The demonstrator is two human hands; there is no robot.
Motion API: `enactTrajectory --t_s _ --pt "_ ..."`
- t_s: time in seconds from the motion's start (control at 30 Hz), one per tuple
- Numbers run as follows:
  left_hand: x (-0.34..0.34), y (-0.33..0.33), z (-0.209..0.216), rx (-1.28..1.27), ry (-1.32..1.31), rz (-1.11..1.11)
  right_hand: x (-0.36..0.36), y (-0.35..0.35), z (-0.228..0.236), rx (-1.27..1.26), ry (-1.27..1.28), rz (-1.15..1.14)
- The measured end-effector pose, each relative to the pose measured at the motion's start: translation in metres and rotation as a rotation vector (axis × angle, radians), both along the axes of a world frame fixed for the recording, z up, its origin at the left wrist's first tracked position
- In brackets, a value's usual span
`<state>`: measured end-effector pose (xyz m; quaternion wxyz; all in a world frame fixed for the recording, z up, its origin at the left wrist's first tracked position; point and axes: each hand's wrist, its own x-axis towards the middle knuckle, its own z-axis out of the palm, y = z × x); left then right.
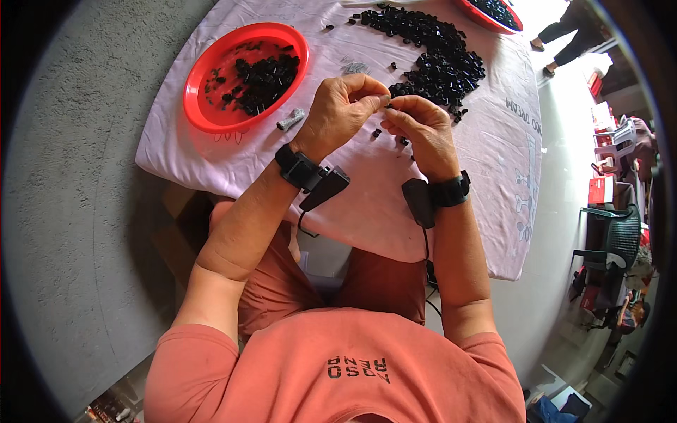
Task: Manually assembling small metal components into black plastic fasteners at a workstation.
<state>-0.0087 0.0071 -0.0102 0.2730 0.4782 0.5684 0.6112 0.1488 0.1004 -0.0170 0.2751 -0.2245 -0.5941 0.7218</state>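
Note:
My left hand [342, 113] and my right hand [424, 130] meet fingertip to fingertip above the pink cloth. Both are closed in a pinch, and a tiny dark piece seems to show between them; its kind is too small to make out. Just beyond my hands spreads a heap of small black plastic pieces [448, 67]. A few loose black pieces [376, 132] lie on the cloth below my fingers. Beside my left wrist rests a small grey cylindrical thing [290, 120]. A little pile of thin silvery pins [356, 68] lies behind my left hand.
A red basin [197, 106] with black pieces stands at the left of the cloth-covered table [486, 204]. Another red basin [504, 28] sits at the far right edge. A person's legs [568, 39] show beyond it. Chairs, among them a green one [620, 236], stand at right.

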Motion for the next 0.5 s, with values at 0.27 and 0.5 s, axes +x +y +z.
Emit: enactTrajectory --t_s 0.27,0.5 --pt "0.0034 0.0000 -0.0010 -0.020 0.034 0.026 -0.0008 -0.0011 -0.0005 0.023 0.004 -0.019" --pt "0.0064 -0.0021 0.0042 -0.057 0.099 0.032 0.0005 -0.0023 0.0029 -0.024 -0.042 0.007"
